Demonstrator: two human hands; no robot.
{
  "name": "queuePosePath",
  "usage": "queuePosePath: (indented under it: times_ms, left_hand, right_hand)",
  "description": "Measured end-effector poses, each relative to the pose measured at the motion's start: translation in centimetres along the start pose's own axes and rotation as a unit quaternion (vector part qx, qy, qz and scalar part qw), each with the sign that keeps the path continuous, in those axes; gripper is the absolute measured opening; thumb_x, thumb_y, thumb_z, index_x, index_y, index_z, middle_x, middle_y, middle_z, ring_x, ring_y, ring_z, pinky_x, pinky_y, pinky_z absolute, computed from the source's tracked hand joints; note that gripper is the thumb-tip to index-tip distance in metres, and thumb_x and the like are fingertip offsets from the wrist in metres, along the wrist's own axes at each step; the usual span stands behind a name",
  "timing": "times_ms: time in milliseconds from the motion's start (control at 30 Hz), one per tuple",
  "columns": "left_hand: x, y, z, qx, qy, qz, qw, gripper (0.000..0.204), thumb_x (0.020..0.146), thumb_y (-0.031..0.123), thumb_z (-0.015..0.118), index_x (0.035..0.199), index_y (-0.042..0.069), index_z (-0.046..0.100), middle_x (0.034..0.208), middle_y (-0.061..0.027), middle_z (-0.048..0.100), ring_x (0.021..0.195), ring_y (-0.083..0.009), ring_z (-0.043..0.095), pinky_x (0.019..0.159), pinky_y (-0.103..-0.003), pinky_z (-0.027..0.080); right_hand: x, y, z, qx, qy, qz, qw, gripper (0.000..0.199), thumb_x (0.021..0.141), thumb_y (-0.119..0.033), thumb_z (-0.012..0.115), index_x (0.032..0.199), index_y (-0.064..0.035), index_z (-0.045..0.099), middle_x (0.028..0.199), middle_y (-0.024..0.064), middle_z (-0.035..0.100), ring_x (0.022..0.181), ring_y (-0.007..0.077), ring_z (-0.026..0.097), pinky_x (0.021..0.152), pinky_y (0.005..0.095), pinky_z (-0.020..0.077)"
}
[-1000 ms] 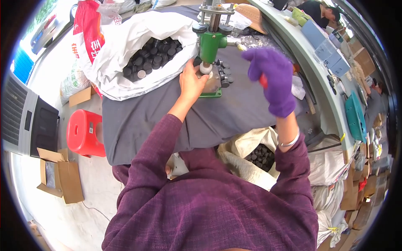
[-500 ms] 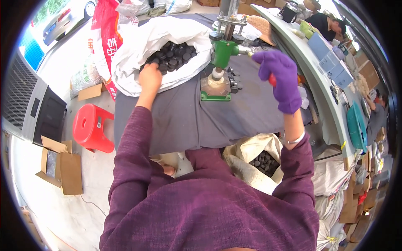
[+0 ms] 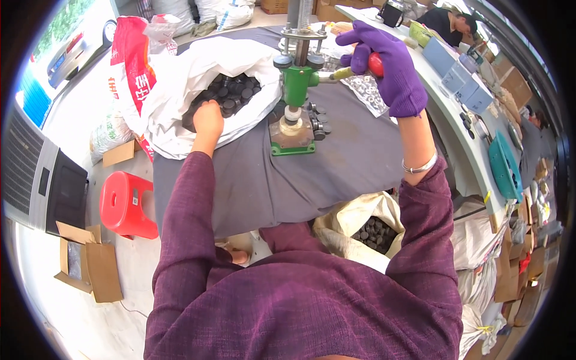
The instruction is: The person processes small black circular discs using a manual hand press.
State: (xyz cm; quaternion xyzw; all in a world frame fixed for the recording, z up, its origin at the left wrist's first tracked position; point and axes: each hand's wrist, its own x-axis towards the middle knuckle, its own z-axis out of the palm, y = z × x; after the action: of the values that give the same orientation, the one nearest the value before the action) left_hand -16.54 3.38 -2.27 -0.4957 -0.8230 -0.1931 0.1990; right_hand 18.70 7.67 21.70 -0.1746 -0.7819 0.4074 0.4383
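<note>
My left hand (image 3: 208, 122) is bare and reaches into a white sack (image 3: 165, 114) at the left of the cloth-covered table. Its fingers curl down against a heap of round black caps (image 3: 231, 90); whatever they grip is hidden. In a purple glove, my right hand (image 3: 390, 69) is closed loosely around the red ball knob (image 3: 375, 64) of a lever. That lever (image 3: 340, 74) runs to a green hand press (image 3: 295, 87) standing mid-table. A pale round piece (image 3: 292, 123) sits under its ram, and several black caps (image 3: 319, 123) lie along the base's right side.
A clear bag of small silvery parts (image 3: 367, 93) lies behind the lever. Below the table's front edge stands a cream sack (image 3: 336, 231) of black pieces. A red stool (image 3: 123, 204) is at left. Another person (image 3: 447, 27) leans over the long table (image 3: 447, 99) at right.
My right hand has risen with the red knob, and the lever now shows more fully. My left hand stays at the caps in the white sack. The whole view has shifted slightly.
</note>
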Motion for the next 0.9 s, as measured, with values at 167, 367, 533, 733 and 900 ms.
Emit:
queuePosePath:
  times_ms: [167,367,533,733,900]
  left_hand:
    - [-0.7,1.7,-1.6,-0.055,0.030,-0.009,0.998,0.022,0.078,0.021,0.068,0.086,0.001,0.062,0.082,-0.0181,0.065,0.078,-0.0347,0.065,0.068,-0.044,0.051]
    - [-3.1,10.7,-6.2,-0.574,-0.226,-0.118,0.778,0.019,0.082,0.014,0.065,0.091,-0.003,0.065,0.070,-0.0088,0.065,0.042,-0.0110,0.052,0.037,-0.024,0.037]
    - [-3.8,12.6,-4.4,-0.565,-0.318,-0.203,0.734,0.020,0.085,0.016,0.061,0.086,-0.004,0.063,0.065,-0.0081,0.062,0.039,-0.0101,0.050,0.033,-0.024,0.032]
    - [-5.4,14.7,-4.2,-0.298,-0.108,-0.049,0.947,0.029,0.083,0.030,0.062,0.090,0.002,0.067,0.077,-0.0200,0.066,0.080,-0.0373,0.064,0.072,-0.043,0.049]
    - [-6.8,14.0,-2.8,-0.350,-0.018,-0.037,0.936,0.035,0.081,0.027,0.065,0.103,0.000,0.062,0.095,-0.0183,0.066,0.088,-0.0339,0.063,0.079,-0.043,0.048]
  right_hand:
    - [-0.2,-0.2,-0.3,0.001,0.016,-0.014,1.000,0.030,0.093,-0.011,0.042,0.107,0.0065,0.061,0.064,0.0045,0.050,0.063,0.0119,0.056,0.089,0.0363,0.0536]
    - [-0.3,1.7,-1.5,0.032,-0.004,-0.061,0.998,0.038,0.098,-0.019,0.037,0.107,0.0110,0.059,0.066,0.0072,0.052,0.061,0.0131,0.054,0.082,0.0367,0.0568]
    - [0.0,1.4,-0.2,0.088,0.036,-0.001,0.995,0.037,0.098,-0.020,0.040,0.109,0.0107,0.058,0.073,0.0088,0.057,0.062,0.0124,0.053,0.081,0.0366,0.0571]
    - [-0.5,1.3,-0.6,0.085,0.037,-0.035,0.995,0.037,0.098,-0.022,0.043,0.105,0.0088,0.061,0.076,0.0096,0.059,0.062,0.0114,0.053,0.079,0.0363,0.0566]
    - [0.0,-0.4,0.3,0.126,0.072,0.066,0.987,0.034,0.095,-0.026,0.050,0.095,0.0061,0.062,0.075,0.0112,0.064,0.050,0.0128,0.054,0.060,0.0292,0.0533]
